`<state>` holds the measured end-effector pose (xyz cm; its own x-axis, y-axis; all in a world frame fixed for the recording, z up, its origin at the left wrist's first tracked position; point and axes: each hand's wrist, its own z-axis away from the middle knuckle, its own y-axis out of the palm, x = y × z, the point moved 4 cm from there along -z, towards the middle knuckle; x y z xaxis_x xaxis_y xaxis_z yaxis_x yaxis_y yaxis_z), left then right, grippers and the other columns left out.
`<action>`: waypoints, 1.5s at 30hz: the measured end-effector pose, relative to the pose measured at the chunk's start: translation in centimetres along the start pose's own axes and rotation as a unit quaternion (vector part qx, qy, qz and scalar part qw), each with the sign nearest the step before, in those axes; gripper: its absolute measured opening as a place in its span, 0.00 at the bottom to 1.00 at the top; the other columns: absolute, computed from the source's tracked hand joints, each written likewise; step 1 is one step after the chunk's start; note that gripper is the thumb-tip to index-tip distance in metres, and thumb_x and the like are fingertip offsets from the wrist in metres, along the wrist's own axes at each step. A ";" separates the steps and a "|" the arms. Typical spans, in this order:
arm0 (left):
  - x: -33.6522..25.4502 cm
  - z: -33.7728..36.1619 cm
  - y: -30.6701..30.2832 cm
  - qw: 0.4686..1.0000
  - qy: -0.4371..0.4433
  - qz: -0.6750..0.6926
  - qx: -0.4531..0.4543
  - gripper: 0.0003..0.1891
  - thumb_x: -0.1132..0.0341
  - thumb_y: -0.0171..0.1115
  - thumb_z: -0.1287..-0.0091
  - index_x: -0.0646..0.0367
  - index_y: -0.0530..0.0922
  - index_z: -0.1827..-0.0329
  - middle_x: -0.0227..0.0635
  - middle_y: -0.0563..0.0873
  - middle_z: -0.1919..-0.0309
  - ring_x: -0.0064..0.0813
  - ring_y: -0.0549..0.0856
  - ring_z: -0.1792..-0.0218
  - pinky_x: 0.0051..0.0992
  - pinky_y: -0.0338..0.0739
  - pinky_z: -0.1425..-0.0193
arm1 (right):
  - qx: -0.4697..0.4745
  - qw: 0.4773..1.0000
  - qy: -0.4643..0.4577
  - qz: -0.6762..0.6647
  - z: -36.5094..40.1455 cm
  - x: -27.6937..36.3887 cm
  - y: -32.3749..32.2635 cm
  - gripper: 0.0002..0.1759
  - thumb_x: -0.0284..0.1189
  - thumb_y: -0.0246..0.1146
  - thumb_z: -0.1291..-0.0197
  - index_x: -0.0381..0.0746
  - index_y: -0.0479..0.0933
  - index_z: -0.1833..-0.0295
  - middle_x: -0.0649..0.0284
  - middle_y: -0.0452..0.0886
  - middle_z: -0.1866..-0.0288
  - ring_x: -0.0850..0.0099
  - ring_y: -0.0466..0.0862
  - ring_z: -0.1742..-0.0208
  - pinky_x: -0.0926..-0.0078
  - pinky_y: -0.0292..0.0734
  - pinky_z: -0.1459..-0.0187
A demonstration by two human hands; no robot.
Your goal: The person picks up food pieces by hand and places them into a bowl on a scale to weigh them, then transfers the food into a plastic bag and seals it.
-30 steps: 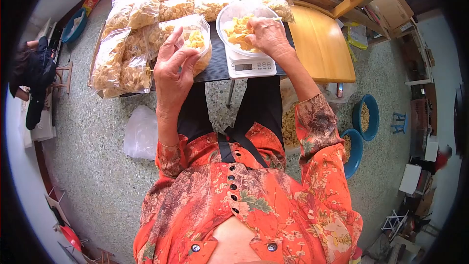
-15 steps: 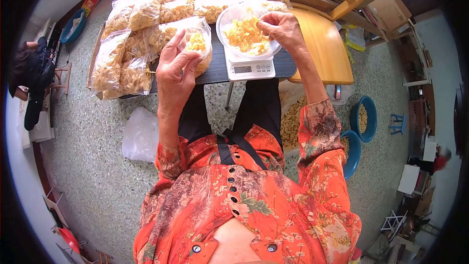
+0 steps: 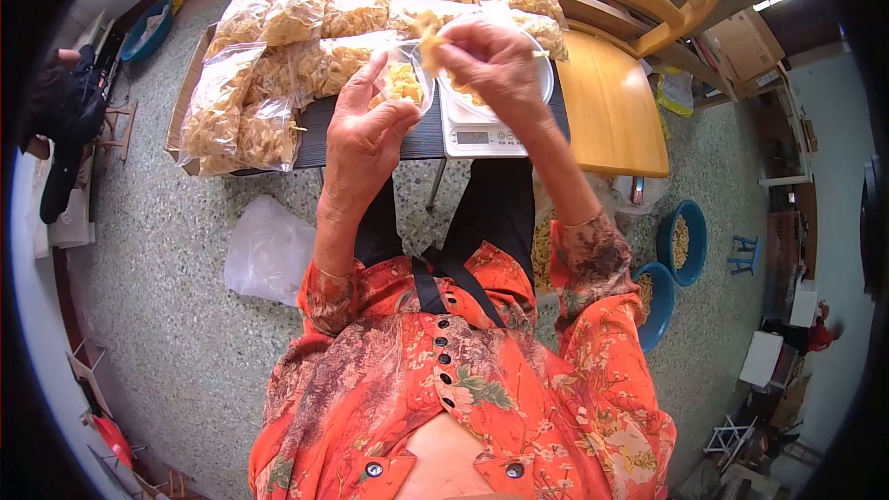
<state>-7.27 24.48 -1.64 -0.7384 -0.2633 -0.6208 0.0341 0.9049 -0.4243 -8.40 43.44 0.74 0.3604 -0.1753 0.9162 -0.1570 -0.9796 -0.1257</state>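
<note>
My left hand (image 3: 366,134) grips the edge of an open clear plastic bag (image 3: 427,100) with yellow dried flakes inside. Just right of it, my right hand (image 3: 495,69) pinches a few yellow dried pieces (image 3: 429,39) near the bag's mouth. Beneath and behind that hand is a clear round bowl (image 3: 547,83), mostly covered by it, with more flakes showing. The bowl rests on a white digital scale (image 3: 483,141) at the table's front edge; its display digits are too blurred to read.
Filled clear bags (image 3: 356,14) cover the back and left of the dark table (image 3: 319,134). A wooden chair (image 3: 611,102) stands at the right. Blue basins (image 3: 685,241) and a white plastic bag (image 3: 270,248) are on the floor. Another person (image 3: 69,120) is far left.
My right hand has lifted dried pieces from the bowl and moved left to the bag. In view, the table and the bag have shifted slightly right.
</note>
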 end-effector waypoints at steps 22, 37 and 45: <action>0.7 0.3 -1.7 1.000 0.010 -0.007 -0.029 0.09 0.80 0.71 0.40 0.63 0.88 0.57 0.55 0.76 0.30 0.49 0.81 0.33 0.39 0.77 0.30 | 0.274 0.810 -0.131 0.501 0.8 -0.8 6.3 0.15 0.23 0.62 0.45 0.44 0.85 0.52 0.59 0.87 0.57 0.56 0.88 0.54 0.58 0.82 0.55; 0.4 0.4 -1.4 0.999 -0.008 -0.018 -0.026 0.06 0.80 0.72 0.40 0.62 0.87 0.61 0.51 0.77 0.30 0.48 0.82 0.34 0.38 0.79 0.31 | 0.091 0.880 -0.130 0.447 -1.1 -3.3 -4.6 0.09 0.27 0.68 0.37 0.42 0.86 0.52 0.56 0.87 0.58 0.60 0.88 0.55 0.64 0.82 0.50; 0.0 0.3 -1.3 0.999 0.011 -0.036 -0.032 0.05 0.78 0.73 0.39 0.62 0.88 0.61 0.46 0.80 0.31 0.43 0.83 0.35 0.36 0.79 0.34 | 0.159 0.829 -0.074 0.530 -1.4 -5.6 -3.2 0.18 0.38 0.69 0.38 0.50 0.83 0.42 0.54 0.87 0.55 0.54 0.86 0.50 0.54 0.79 0.46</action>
<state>-7.09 23.22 -1.28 -0.7524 -0.3211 -0.5752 -0.0619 0.9037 -0.4236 -11.21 47.71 -3.43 0.2871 -0.9423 0.1719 -0.2159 -0.2385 -0.9468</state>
